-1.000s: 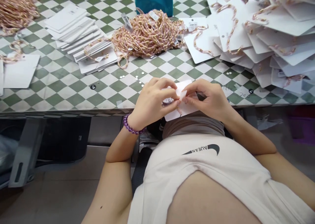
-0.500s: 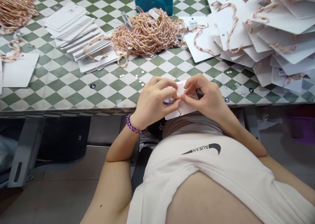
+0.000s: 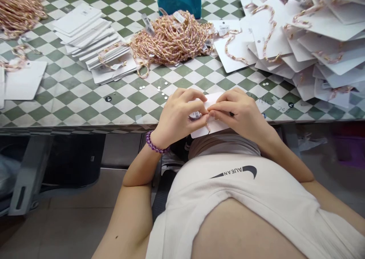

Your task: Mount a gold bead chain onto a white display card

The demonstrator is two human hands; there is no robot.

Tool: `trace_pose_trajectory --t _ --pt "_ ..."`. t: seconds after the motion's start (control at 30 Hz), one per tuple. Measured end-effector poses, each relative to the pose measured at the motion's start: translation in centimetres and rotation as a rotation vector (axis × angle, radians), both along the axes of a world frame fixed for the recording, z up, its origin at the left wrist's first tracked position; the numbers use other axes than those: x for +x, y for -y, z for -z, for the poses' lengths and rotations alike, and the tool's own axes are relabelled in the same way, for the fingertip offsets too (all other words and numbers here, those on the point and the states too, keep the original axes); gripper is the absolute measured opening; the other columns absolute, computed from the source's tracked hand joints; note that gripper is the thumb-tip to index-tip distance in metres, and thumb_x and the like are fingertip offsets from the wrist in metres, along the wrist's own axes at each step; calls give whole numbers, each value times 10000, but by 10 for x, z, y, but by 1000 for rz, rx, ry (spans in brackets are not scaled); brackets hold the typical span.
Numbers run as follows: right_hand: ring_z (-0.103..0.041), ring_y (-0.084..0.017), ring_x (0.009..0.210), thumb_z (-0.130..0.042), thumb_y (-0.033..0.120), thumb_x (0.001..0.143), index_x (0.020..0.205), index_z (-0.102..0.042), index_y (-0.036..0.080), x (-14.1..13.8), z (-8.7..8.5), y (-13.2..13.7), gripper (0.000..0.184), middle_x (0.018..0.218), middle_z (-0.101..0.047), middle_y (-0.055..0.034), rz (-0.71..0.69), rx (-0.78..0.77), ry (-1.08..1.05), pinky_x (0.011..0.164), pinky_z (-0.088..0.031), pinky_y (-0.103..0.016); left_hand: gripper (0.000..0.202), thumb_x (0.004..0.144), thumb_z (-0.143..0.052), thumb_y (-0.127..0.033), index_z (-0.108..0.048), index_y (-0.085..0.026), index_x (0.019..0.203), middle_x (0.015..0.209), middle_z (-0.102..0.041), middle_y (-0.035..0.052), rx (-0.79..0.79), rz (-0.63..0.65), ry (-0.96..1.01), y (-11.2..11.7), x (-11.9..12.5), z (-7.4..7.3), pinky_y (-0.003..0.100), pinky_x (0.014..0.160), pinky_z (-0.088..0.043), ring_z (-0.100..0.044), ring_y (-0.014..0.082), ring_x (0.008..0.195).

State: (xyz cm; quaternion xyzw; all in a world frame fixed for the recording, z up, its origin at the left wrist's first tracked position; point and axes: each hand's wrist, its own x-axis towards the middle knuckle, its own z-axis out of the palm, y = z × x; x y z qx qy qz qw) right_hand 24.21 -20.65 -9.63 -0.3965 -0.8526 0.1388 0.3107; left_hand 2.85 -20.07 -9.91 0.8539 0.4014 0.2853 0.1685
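A white card (image 3: pixel 199 133) rests at the table's front edge, partly over my lap, beneath both hands. On it lies a short visible length of pink-and-gold beaded strand (image 3: pixel 208 128); the rest is covered by my fingers. My left hand (image 3: pixel 184 112) is closed, thumb and fingers pinching the strand near the card's middle. A small barcode tag (image 3: pixel 195 115) shows between those fingers. From the other side, my right hand (image 3: pixel 241 111) pinches at the same spot, its fingertips meeting the left ones. What exactly lies between the right fingertips is too small to make out.
A heap of beaded strands (image 3: pixel 173 38) sits ahead, before a teal tape dispenser (image 3: pixel 179 0). Stacked white cards (image 3: pixel 82 31) lie left of it. Many cards with strands (image 3: pixel 302 42) pile up at right. Small white dots (image 3: pixel 162 93) are scattered on the checkered tablecloth (image 3: pixel 71 103).
My right hand's fingers have closed in and shifted slightly left, now meeting the left fingertips. The left hand and card stay nearly in place.
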Motion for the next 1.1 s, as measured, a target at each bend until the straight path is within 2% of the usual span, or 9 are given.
trace_pose_trajectory --t 0.17,0.33,0.53,0.67,0.77,0.83,0.9,0.97,1.1 --pt "-515 -181 878 -630 343 956 1020 -774 246 6 5 1 186 889 -609 -54 -18 65 59 845 -466 -351 133 925 -634 -295 -657 -238 807 1118 -690 12 -3 -1 28 0 -1 2 414 966 -464 -563 212 1041" --pt "-468 -201 924 -588 368 980 1077 -770 259 7 8 3 233 923 -589 -74 -20 151 129 872 -464 -354 131 927 -629 -262 -649 -231 802 1104 -694 14 36 41 30 -2 -3 2 429 974 -459 -554 216 1034" --pt "-433 -210 898 -507 399 1009 1233 -711 279 5 4 3 326 966 -534 -98 4 145 301 869 -448 -377 120 926 -634 -263 -647 -233 810 1120 -670 28 43 43 -7 -3 -5 2 439 937 -475 -562 206 959" --pt "-446 -234 947 -498 444 1002 1391 -595 313 4 3 -2 421 1009 -514 -103 35 68 423 926 -425 -450 92 919 -646 -267 -645 -238 833 1151 -644 39 19 50 22 -3 -5 1 418 963 -492 -591 199 1009" --pt "-463 -263 1001 -516 525 973 1482 -487 271 6 4 -7 570 1052 -517 -114 20 35 416 961 -422 -502 41 902 -649 -247 -626 -220 881 1187 -620 71 23 29 63 -3 -5 1 391 981 -499 -602 202 1086" --pt "-481 -267 1025 -502 559 970 1471 -476 208 9 3 -7 613 1095 -534 -123 -21 139 323 962 -442 -489 82 885 -661 -245 -600 -208 924 1159 -624 79 49 0 72 -2 -4 3 380 965 -503 -603 210 1097" --pt "-493 -255 1063 -505 510 981 1392 -530 190 13 2 -2 521 1144 -553 -120 -29 320 201 971 -458 -447 130 881 -668 -261 -574 -198 947 1095 -636 72 84 -17 69 0 -2 4 372 931 -506 -608 213 1055" --pt "-478 -251 1138 -537 460 978 1295 -595 223 16 3 7 400 1191 -569 -102 -14 452 137 1013 -452 -424 153 897 -659 -288 -575 -191 980 1064 -641 69 112 -18 59 0 -2 6 374 915 -503 -606 217 1015" --pt "-416 -289 1231 -564 563 944 1279 -627 242 18 16 25 468 1287 -575 -89 -6 491 227 1102 -398 -504 203 957 -584 -309 -627 -183 1110 1135 -639 94 144 -7 26 1 -3 10 410 963 -489 -593 234 1040"
